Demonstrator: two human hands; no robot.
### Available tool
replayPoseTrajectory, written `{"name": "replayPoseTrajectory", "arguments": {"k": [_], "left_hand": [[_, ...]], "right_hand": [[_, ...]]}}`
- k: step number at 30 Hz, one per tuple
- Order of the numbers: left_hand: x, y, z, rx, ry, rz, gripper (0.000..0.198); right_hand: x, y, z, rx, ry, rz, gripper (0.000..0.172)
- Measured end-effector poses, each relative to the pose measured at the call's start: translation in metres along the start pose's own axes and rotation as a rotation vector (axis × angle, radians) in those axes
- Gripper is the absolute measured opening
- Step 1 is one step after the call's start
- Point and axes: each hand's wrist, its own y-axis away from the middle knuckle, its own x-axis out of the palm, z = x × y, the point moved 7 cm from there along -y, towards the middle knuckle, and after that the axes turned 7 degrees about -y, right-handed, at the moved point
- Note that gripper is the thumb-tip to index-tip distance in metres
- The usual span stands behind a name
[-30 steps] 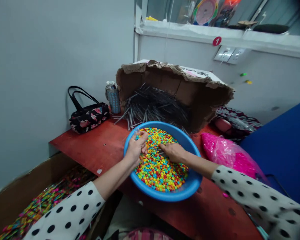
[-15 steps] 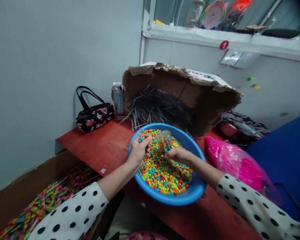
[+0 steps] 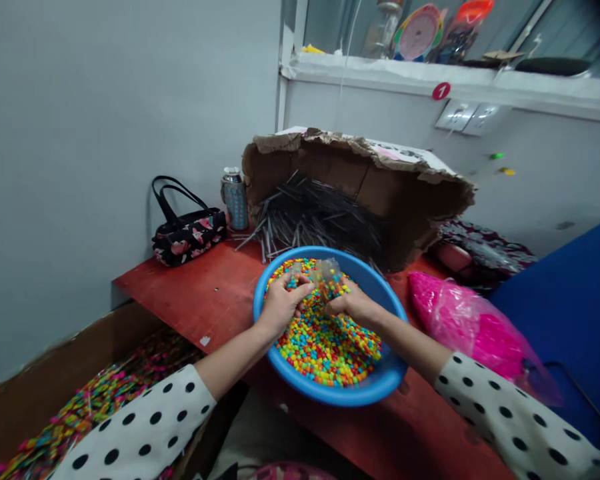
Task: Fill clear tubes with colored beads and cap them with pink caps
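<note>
A red round sticker on the white ledge carries a white "1"; the dark and pink print atop the torn brown cardboard box is too slanted to read. The left hand is nearly closed, thumb and fingertips pinching a small clear plastic piece. The right hand, just beside it but apart, is curled around a clear plastic bundle with multicoloured candies inside. Both are over small, round multicoloured candies in a round blue plastic basin on the red table.
</note>
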Motion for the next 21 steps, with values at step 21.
{"name": "replayPoseTrajectory", "arguments": {"k": [21], "left_hand": [[-0.011,0.000,-0.001,0.044,0.061,-0.109,0.026]], "right_hand": [[0.023,0.000,-0.004,0.039,-0.393,0.076,0.043]]}}
